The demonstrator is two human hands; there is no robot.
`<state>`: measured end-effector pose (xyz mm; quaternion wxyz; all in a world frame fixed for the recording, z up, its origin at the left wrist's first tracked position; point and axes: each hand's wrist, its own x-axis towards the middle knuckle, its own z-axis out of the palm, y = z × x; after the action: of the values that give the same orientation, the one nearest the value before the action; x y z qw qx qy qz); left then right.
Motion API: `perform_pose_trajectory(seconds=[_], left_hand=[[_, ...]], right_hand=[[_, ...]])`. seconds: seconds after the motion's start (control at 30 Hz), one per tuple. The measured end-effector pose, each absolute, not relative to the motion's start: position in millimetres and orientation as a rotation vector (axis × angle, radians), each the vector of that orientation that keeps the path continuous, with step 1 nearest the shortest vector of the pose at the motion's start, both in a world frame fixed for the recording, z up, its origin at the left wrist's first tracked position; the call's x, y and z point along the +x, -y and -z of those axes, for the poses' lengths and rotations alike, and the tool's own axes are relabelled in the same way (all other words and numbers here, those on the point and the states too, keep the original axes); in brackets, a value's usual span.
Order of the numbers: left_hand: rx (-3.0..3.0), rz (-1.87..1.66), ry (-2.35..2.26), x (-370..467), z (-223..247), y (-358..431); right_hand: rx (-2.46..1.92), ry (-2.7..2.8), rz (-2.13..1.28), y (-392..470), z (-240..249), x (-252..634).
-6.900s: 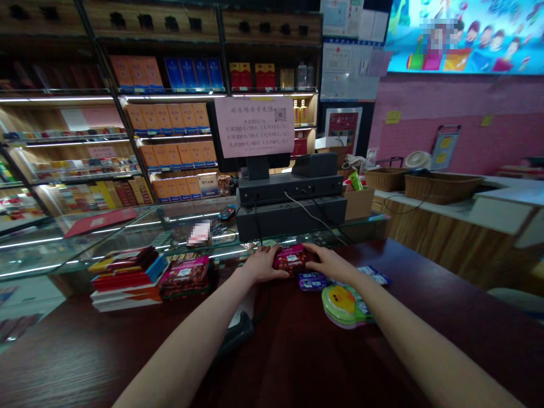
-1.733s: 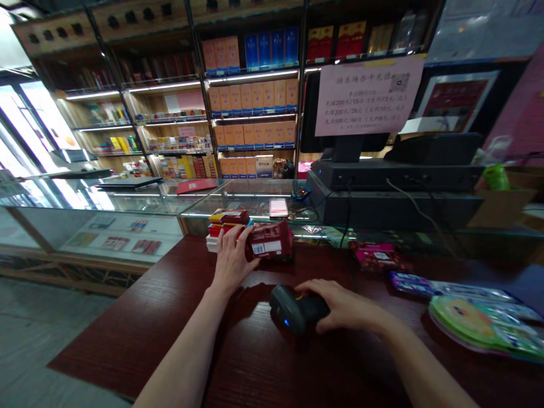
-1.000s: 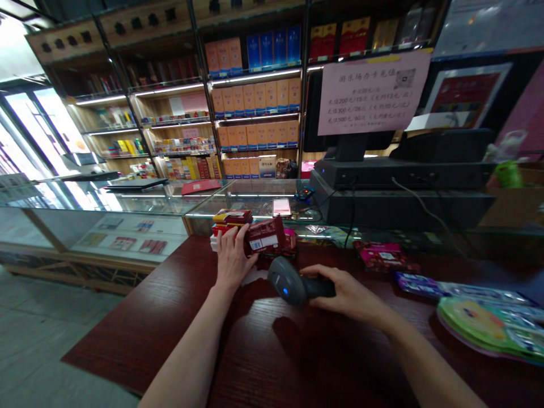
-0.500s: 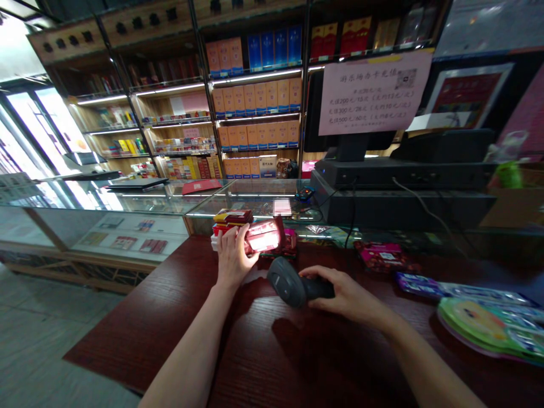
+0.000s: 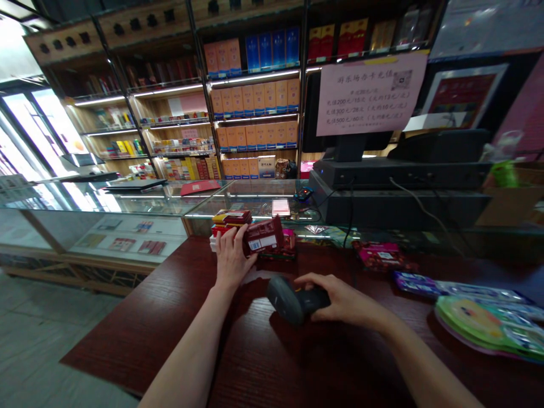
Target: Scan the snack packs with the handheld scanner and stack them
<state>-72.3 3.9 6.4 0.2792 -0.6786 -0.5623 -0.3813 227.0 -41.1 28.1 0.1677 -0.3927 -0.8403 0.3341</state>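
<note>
My left hand [image 5: 233,258] is closed on the end of a dark red snack packet [image 5: 262,235], tilted up so that its white barcode label faces me. Behind that hand stands a small stack of red and yellow boxes [image 5: 232,218]. Another red and pink packet [image 5: 288,245] lies partly hidden behind the held one. My right hand [image 5: 335,297] is wrapped around the handle of a dark grey barcode scanner [image 5: 289,300]. The scanner's head points left, low over the table and apart from the packet.
The dark red wooden table [image 5: 170,317] meets a glass display counter [image 5: 238,192]. At the right lie a pink and red packet [image 5: 385,255], purple packages [image 5: 425,285] and green round-edged packages [image 5: 471,323]. A register terminal [image 5: 395,187] with a pink sign [image 5: 369,96] stands behind.
The bright red light on the held packet has gone, and its label now shows plainly. My right hand has lowered the scanner slightly toward the table. The left hand has hardly moved.
</note>
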Motion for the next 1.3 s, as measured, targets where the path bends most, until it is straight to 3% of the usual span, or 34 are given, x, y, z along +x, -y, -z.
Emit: perform_pose_trajectory(seconds=[0.7, 0.97, 1.3], left_hand=[[-1.832, 1.038, 1.475, -70, -7, -3], [-1.888, 1.038, 1.419, -63, -9, 1], [-2.071, 0.976, 1.292, -38, -13, 12]], right_hand=[[-1.219, 2.494, -0.996, 42, -23, 231], [-1.055, 1.972, -0.990, 32, -30, 224], [-1.226, 1.458, -1.074, 17, -17, 221]])
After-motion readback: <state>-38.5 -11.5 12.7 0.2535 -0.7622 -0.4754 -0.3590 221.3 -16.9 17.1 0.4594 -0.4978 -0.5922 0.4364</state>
